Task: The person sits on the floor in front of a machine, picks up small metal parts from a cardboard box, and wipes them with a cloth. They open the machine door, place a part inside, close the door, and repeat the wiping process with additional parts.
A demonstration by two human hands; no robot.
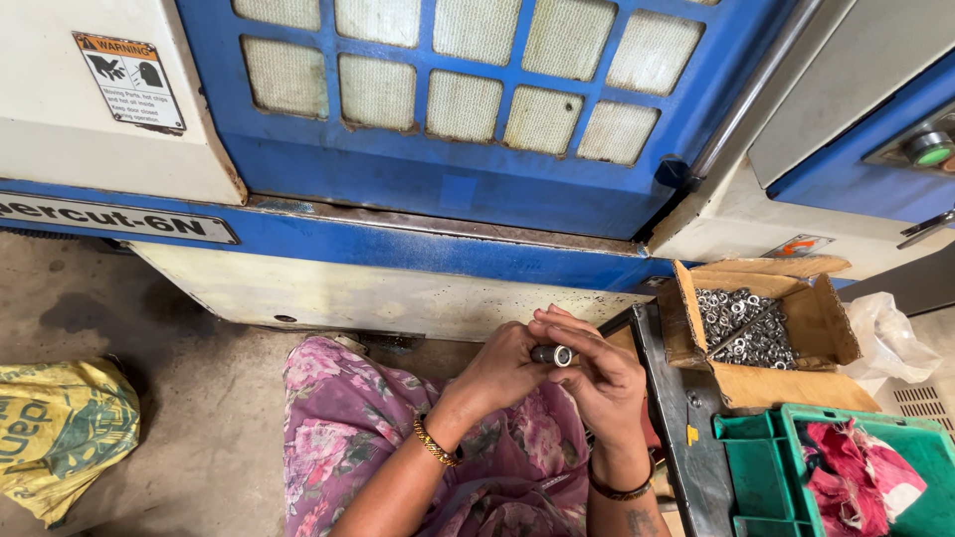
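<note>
we had both hands together in front of the lap, just below the blue door of the machine (477, 189). our left hand (502, 370) was closed around a short dark rod (546, 354), and a small shiny metal ring (563, 355) sat at the rod's end, right between the two hands. our right hand (602, 383) was curled over that end, its fingertips (549, 326) resting on or just above the ring; we could not tell whether that grip truly pinched the ring or only steadied it.

the ring looked small and slick, so we judged it could slide off the rod or slip through our fingers if either grip eased. it would likely drop onto the flowered cloth (348, 418) over our knees or roll away on the concrete floor (179, 398), where it would be hard to find.

the open cardboard box (831, 323) of like metal rings (748, 326) sat to our right on a dark metal surface (686, 418), near its edge. a careless reach with the right elbow might have knocked it and spilled the lot. the green crate (756, 467) with red rags (856, 477) stood just beside it, so a tipped box could have scattered rings in there too.
</note>
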